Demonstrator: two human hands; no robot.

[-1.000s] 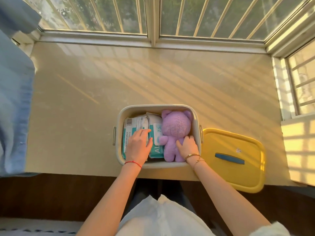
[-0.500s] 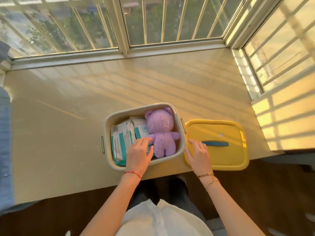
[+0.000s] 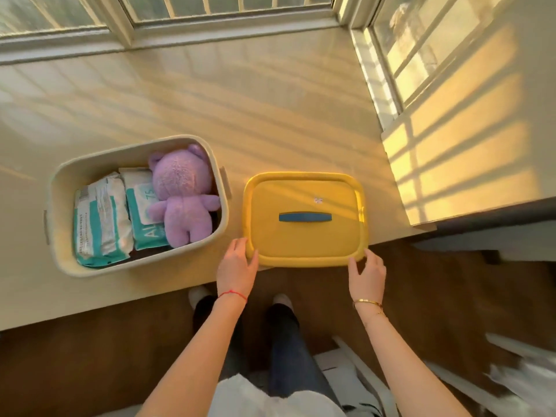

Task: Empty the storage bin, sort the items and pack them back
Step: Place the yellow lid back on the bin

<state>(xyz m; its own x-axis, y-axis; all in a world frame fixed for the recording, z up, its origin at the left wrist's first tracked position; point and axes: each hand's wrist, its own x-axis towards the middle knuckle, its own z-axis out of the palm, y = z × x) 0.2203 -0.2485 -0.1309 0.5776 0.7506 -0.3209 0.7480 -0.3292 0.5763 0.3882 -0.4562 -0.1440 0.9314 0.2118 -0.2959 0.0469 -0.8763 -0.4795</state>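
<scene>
A cream storage bin [image 3: 64,176] stands on the ledge at the left, uncovered. Inside it lie two white-and-teal wipe packs [image 3: 102,218] side by side and a purple plush bear [image 3: 182,200] face down on the right. The yellow lid [image 3: 304,236] with a blue handle [image 3: 304,217] lies flat to the right of the bin, its near edge over the ledge's front. My left hand [image 3: 237,267] touches the lid's near left corner. My right hand [image 3: 367,273] touches its near right corner. Both hands have their fingers apart.
The beige ledge [image 3: 240,115] runs back to barred windows [image 3: 228,4] behind and on the right. A white sill block [image 3: 469,164] rises at the right. Below the ledge edge is brown floor [image 3: 90,362] with my legs and feet.
My left hand left the wipe packs in the bin and moved right to the lid's left corner. My right hand shifted to the lid's right corner. The view swung right.
</scene>
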